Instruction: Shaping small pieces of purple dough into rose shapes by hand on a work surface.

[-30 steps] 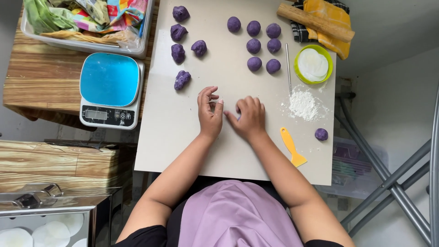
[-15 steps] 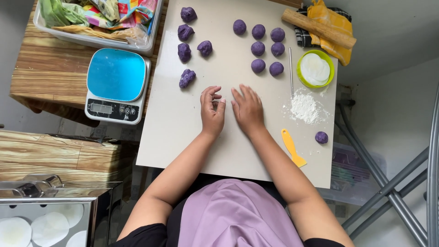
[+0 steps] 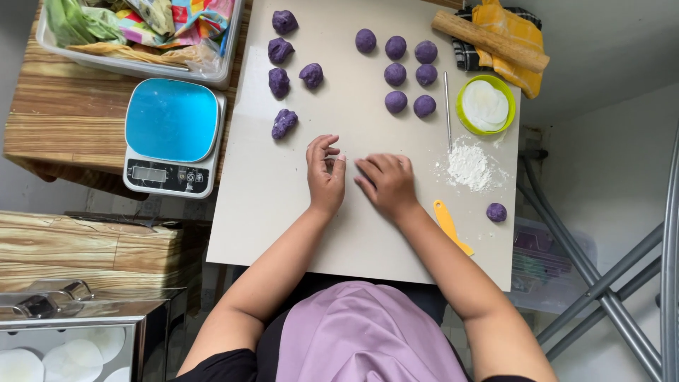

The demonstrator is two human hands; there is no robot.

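My left hand (image 3: 324,175) rests on the beige board (image 3: 276,212) with its fingers loosely curled and nothing visible in them. My right hand (image 3: 386,184) lies flat just to its right, fingers pointing toward the left hand, a small gap between them. Several smooth purple dough balls (image 3: 407,71) sit at the board's far side. Several rough purple lumps (image 3: 283,78) lie to the far left of my hands, the nearest (image 3: 283,123) just beyond my left hand.
A pile of flour (image 3: 468,166), a thin metal stick (image 3: 447,106), a green bowl (image 3: 485,106), an orange scraper (image 3: 451,226) and one purple ball (image 3: 496,211) lie to the right. A blue-topped scale (image 3: 173,145) and a plastic tub (image 3: 134,42) stand left. A rolling pin (image 3: 489,41) lies far right.
My hands were pressed together side by side; now they sit slightly apart and the right hand lies flatter, fingers turned left. The view has tilted a little.
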